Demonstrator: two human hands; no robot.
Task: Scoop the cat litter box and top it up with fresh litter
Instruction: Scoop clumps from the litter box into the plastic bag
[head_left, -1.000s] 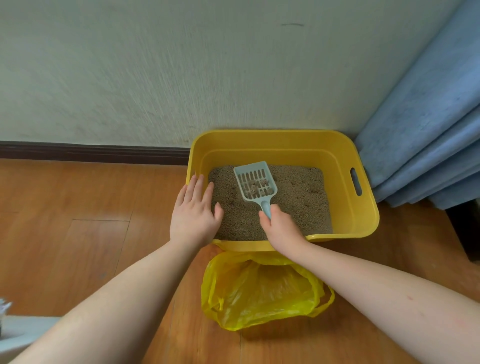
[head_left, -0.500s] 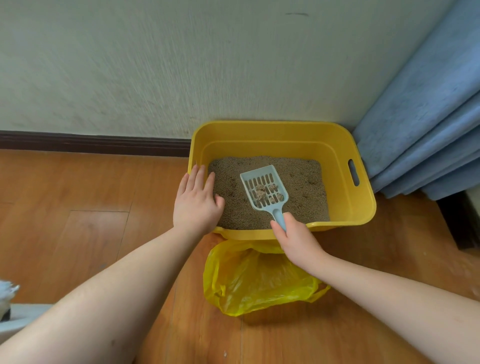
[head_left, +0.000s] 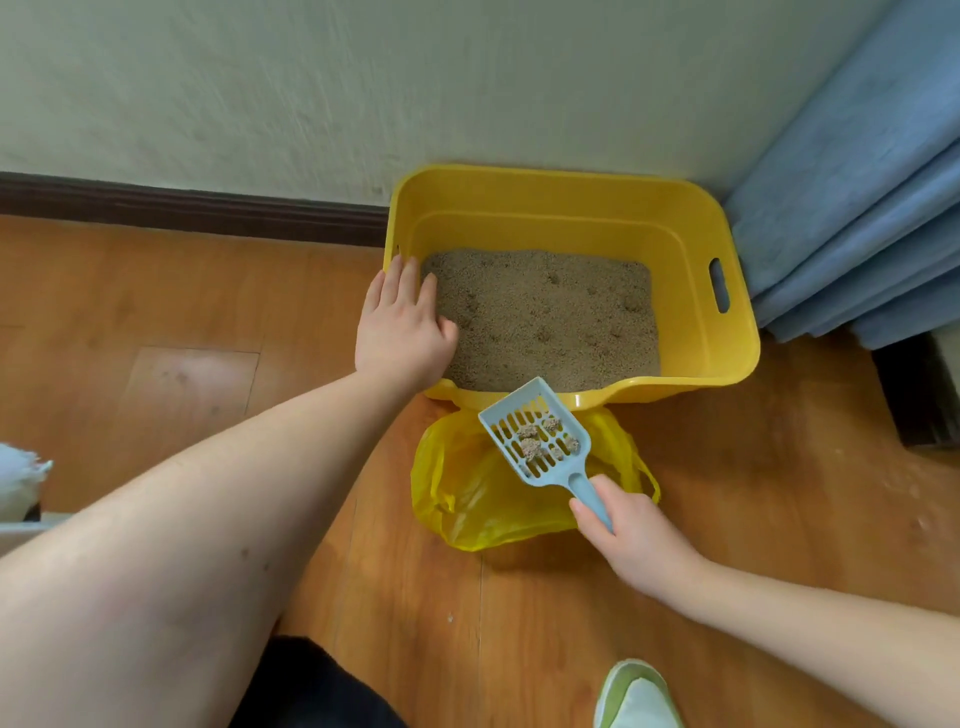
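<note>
A yellow litter box (head_left: 691, 218) stands on the floor against the wall, with brown litter (head_left: 545, 317) in its bottom. My left hand (head_left: 402, 325) rests flat on the box's front left rim, fingers straight. My right hand (head_left: 631, 535) grips the handle of a light blue slotted scoop (head_left: 535, 434). The scoop carries a few grey clumps and hovers just outside the box's front rim, over a yellow plastic bag (head_left: 467, 499) lying open on the floor.
The floor is wood planks (head_left: 156, 338). Blue curtain folds (head_left: 857, 208) hang right of the box, with a dark block (head_left: 924, 395) below them. A white object (head_left: 21, 483) sits at the left edge. My green and white shoe (head_left: 636, 696) shows at the bottom.
My right hand has lifted the scoop with clumps out of the litter and drawn it back over the box's front rim, above the yellow bag. My left hand stayed on the rim.
</note>
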